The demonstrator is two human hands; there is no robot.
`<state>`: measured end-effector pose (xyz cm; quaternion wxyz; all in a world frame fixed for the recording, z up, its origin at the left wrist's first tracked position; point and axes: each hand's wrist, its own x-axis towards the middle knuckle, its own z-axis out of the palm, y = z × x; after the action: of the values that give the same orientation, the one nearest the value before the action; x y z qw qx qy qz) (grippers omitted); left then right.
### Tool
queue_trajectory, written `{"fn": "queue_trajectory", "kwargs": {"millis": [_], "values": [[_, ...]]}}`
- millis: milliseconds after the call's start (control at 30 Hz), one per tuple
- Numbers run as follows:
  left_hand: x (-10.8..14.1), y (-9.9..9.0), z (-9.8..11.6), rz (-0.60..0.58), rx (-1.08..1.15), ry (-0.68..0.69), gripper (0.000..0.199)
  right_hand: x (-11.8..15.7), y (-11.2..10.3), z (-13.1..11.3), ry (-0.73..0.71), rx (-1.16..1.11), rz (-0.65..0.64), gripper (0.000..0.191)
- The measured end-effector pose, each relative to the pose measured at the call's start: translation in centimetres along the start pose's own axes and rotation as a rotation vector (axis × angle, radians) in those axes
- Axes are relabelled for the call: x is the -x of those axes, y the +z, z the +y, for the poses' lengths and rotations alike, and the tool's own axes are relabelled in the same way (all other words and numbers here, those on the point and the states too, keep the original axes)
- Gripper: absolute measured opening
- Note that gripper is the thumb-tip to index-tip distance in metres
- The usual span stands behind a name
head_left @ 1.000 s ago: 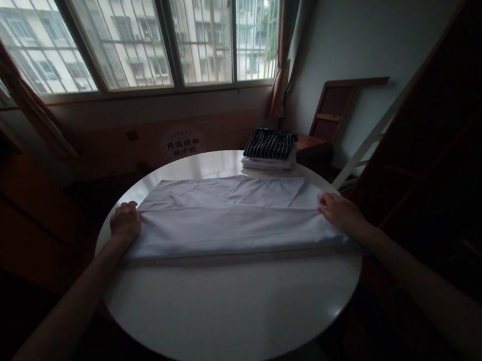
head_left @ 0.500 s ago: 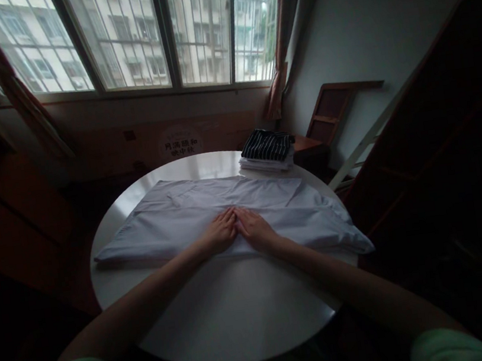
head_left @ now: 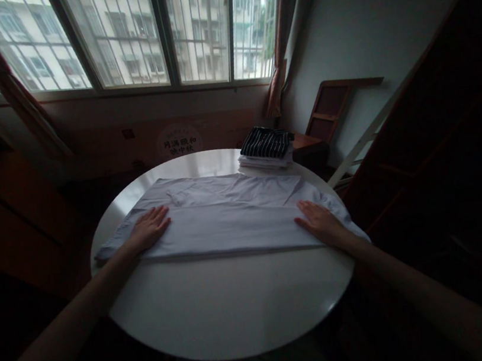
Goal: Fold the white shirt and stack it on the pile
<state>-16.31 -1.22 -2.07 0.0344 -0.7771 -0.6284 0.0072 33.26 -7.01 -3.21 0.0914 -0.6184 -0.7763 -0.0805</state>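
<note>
Left hand (head_left: 149, 227) and right hand (head_left: 319, 222) lay flat, gripping nothing, on the folded white garment (head_left: 229, 225) mid-frame, across the round desk (head_left: 232, 310); even, outward pressure looked best for smoothing its creases!

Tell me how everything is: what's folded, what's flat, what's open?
Left hand: open, palm down on the white cloth
Right hand: open, palm down on it too
White cloth: folded over, lightly wrinkled
Black striped cloth: folded, atop the white stack
White stack: folded layers
Curtains: drawn aside
Window: can't tell whether shut
</note>
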Motion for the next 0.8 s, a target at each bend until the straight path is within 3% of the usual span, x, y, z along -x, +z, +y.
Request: {"fn": "queue_trajectory", "kwargs": {"millis": [100, 167, 433, 567, 667, 800], "values": [[0.6, 0.4, -4.4, 0.014, -0.043, -0.167, 0.058, 1.0, -0.1, 2.4, 0.028, 0.003, -0.001, 0.065], [1.0, 0.3, -5.7, 0.042, -0.037, -0.202, 0.059, 1.1, -0.1, 2.9, 0.018, -0.005, -0.005, 0.065], [4.2, 0.9, -4.5, 0.07, -0.057, -0.242, 0.064, 0.6, -0.2, 4.1, -0.032, -0.096, -0.029, 0.064], [5.7, 1.4, -5.2, 0.059, -0.024, -0.239, 0.064, 0.4, -0.3, 5.0, -0.028, -0.201, -0.048, 0.062], [5.0, 1.0, -5.6, 0.021, -0.004, -0.268, 0.065, -0.4, -1.0, 5.4, -0.005, -0.265, -0.078, 0.054], [1.1, -1.0, -4.5, -0.06, -0.034, -0.282, 0.068, -3.6, -2.6, 5.5, 0.042, -0.244, -0.104, 0.04]]}}
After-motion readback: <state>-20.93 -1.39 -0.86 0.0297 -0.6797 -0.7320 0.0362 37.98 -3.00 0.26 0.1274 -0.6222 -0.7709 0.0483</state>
